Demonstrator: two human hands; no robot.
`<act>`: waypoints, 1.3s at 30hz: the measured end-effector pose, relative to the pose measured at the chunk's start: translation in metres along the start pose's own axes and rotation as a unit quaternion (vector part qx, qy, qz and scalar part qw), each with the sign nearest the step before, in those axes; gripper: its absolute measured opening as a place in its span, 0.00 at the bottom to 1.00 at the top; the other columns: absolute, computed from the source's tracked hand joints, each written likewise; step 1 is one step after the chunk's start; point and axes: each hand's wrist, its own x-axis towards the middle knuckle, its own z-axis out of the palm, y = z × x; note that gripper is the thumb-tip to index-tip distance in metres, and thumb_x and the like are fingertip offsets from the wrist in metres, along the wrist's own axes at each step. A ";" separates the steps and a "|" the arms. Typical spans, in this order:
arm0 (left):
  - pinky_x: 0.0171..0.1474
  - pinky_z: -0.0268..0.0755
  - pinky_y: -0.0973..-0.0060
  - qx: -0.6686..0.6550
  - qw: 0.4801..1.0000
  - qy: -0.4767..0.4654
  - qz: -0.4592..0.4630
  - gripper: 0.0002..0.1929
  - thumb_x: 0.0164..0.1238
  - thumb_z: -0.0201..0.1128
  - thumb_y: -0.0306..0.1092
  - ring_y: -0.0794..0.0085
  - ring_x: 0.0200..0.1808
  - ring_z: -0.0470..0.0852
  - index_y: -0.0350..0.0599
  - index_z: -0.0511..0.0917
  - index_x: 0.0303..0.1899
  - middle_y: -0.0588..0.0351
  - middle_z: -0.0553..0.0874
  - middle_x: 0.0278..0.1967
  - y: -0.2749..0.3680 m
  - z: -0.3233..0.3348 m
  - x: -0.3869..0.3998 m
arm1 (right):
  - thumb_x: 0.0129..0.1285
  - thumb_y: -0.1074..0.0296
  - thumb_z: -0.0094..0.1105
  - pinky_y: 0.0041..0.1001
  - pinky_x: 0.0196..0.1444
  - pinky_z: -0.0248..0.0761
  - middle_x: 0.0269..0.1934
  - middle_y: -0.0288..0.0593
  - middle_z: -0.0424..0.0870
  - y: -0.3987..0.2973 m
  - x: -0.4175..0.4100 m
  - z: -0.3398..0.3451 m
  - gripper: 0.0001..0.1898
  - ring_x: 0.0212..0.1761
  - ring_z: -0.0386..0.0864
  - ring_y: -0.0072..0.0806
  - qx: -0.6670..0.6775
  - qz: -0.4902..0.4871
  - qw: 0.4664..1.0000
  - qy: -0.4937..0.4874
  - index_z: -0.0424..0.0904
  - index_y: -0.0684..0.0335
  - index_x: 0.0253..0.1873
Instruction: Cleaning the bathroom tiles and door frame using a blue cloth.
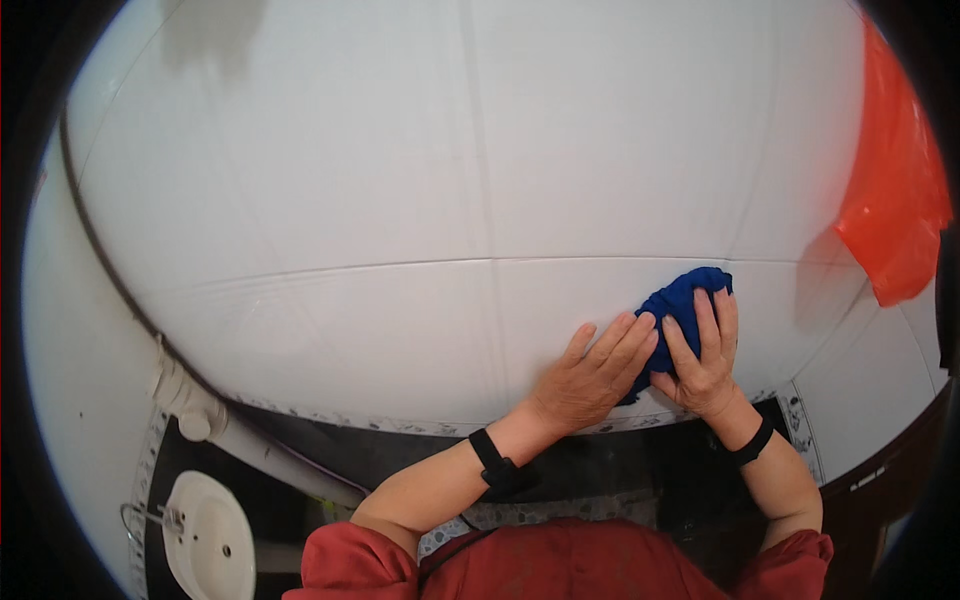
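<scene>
A crumpled blue cloth lies pressed against the white tiled wall, just below a horizontal tile joint. My right hand holds it there with spread fingers on top. Beside it, my left hand rests flat, its index side over the cloth's left edge and its little finger over bare tile. The left thumb is hidden, so whether that hand grips the cloth is unclear. Each wrist wears a black band.
An orange-red plastic sheet or bag hangs at the right. Lower left are a white washbasin with a metal tap and a pale pipe. A patterned border runs along the wall's foot above dark tiles.
</scene>
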 end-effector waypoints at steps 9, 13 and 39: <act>0.75 0.45 0.45 0.061 0.993 0.058 -0.087 0.26 0.64 0.59 0.39 0.53 0.71 0.67 0.45 0.72 0.64 0.47 0.72 0.67 -0.060 -0.048 -0.059 | 0.58 0.55 0.63 0.52 0.76 0.47 0.70 0.53 0.68 -0.081 0.088 0.040 0.26 0.75 0.61 0.55 0.032 -0.051 0.998 0.019 0.80 0.51 0.63; 0.75 0.46 0.48 0.074 0.990 0.060 -0.107 0.23 0.65 0.58 0.36 0.52 0.71 0.68 0.44 0.72 0.61 0.45 0.73 0.66 -0.088 -0.065 -0.088 | 0.56 0.59 0.64 0.49 0.76 0.49 0.70 0.48 0.70 -0.124 0.125 0.054 0.27 0.74 0.63 0.51 0.070 -0.074 0.995 0.017 0.79 0.51 0.63; 0.69 0.48 0.32 0.083 0.960 -0.005 -0.267 0.46 0.61 0.66 0.40 0.28 0.72 0.56 0.32 0.48 0.74 0.23 0.56 0.72 -0.127 -0.093 -0.259 | 0.63 0.64 0.54 0.39 0.76 0.53 0.71 0.46 0.69 -0.257 0.158 0.119 0.24 0.75 0.62 0.39 0.237 -0.230 0.939 -0.091 0.74 0.66 0.63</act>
